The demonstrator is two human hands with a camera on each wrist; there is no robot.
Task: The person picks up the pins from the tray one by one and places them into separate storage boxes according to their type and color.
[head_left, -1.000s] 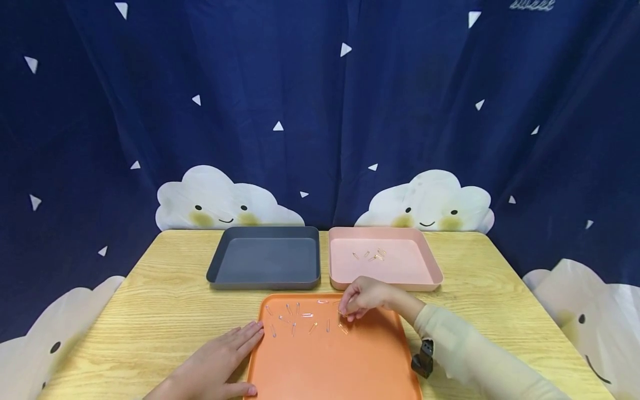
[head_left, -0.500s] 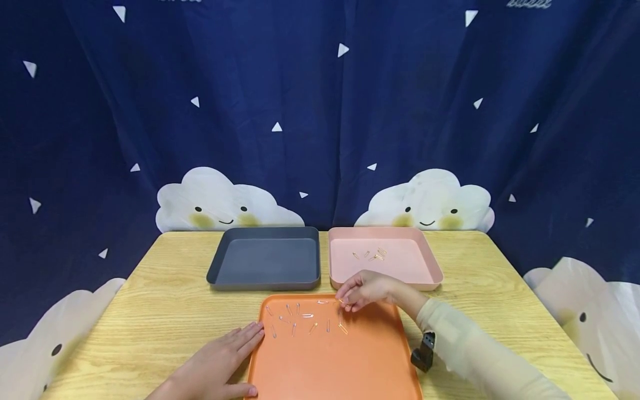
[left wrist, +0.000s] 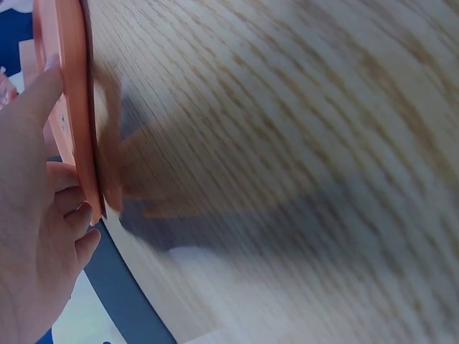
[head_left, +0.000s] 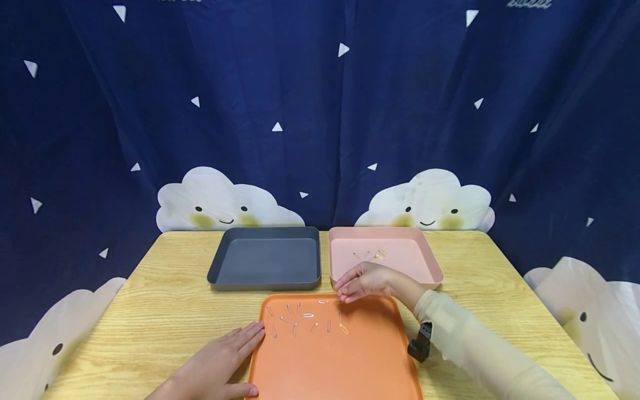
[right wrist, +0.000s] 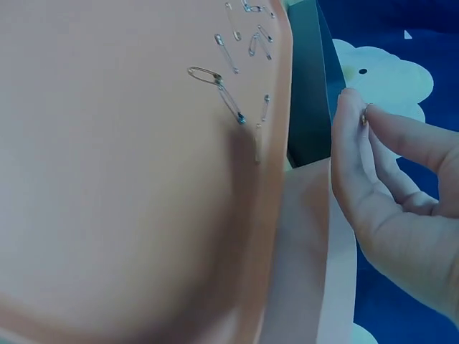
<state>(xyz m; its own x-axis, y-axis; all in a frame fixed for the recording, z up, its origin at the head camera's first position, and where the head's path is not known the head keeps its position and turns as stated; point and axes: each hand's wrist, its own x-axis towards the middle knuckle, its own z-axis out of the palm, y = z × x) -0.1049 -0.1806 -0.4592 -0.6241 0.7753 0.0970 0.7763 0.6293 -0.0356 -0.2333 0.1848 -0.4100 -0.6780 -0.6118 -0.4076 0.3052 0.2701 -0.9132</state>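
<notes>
In the head view my left hand point(head_left: 215, 361) rests at the left rim of the orange tray point(head_left: 330, 372), fingertips and thumb touching the edge. My right hand point(head_left: 367, 280) is raised over that tray's far rim, close to the pink tray point(head_left: 407, 264). Between its thumb and index finger it pinches a small gold safety pin point(right wrist: 365, 115), mostly hidden by the fingertips. Several silver safety pins point(right wrist: 226, 54) and a few gold ones, such as a gold safety pin point(right wrist: 204, 74), lie scattered in the far part of the orange tray.
The dark grey tray point(head_left: 265, 261) stands behind the orange one, left of the pink tray. Several gold safety pins point(head_left: 381, 252) lie in the pink tray. All the trays are on a wooden table point(head_left: 165, 283), with a blue curtain point(head_left: 300, 111) behind.
My right hand has lifted the gold safety pin off the orange tray and moved away from me, toward the pink tray. The left hand has stayed put.
</notes>
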